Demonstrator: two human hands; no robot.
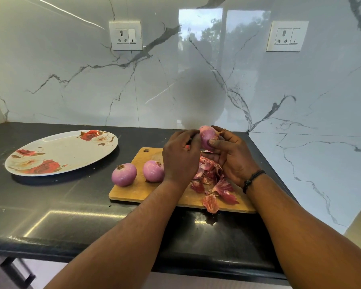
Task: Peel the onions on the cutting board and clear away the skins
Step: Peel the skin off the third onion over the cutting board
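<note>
Peeling goes on above the back of the light wooden cutting board (133,191), seen from the head camera: a third purple-pink onion (207,137) is held up between both hands, clear of the board. The right hand (230,157) cradles it from the right side and beneath, thumb laid across its front, fingers curled behind. The left hand (180,155) closes in from the left, its fingers bent toward the onion's side, apparently pinching at the skin, though the exact contact is hidden behind the knuckles. A dry wisp of skin sticks out at the onion's top right.

Two peeled purple onions (124,174) (153,171) sit on the board's left part, one at its left edge, the other just beside it. A loose heap of red papery skins (214,185) lies under the hands, one piece overhanging the board's front edge.

To finish well, I judge the right hand should turn the onion steadily while the left strips toward the stem tip, dropping pieces onto the heap, not the black stone counter (50,205). The white oval rose-patterned plate (61,153) stands well to the left.
</note>
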